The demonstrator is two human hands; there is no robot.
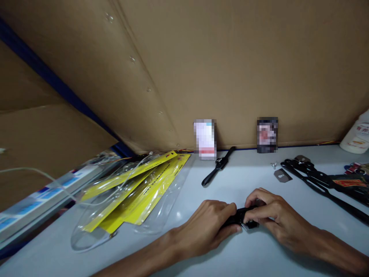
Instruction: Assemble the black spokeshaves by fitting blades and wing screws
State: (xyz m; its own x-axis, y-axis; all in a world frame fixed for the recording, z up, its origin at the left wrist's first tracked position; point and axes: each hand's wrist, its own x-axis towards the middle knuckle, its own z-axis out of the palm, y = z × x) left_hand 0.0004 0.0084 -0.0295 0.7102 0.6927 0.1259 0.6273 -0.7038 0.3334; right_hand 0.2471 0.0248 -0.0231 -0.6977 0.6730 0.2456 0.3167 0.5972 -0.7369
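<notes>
Near the front middle of the table, my left hand (211,223) is closed around one handle of a black spokeshave (241,216). Bent over its middle are the thumb and fingers of my right hand (273,217), pinching the body where a metal blade edge shows underneath. My fingers hide much of the tool. Another black spokeshave (220,165) lies farther back. To the right are a loose blade (282,176) with a shaped slot and a small wing screw (273,165).
Several black spokeshave bodies (317,179) lie at the right, beside another blade (302,158). Yellow-card plastic packages (144,192) spread over the left. Two blurred upright rectangles (205,139) lean on the cardboard wall (230,69). A white bottle (356,134) stands far right.
</notes>
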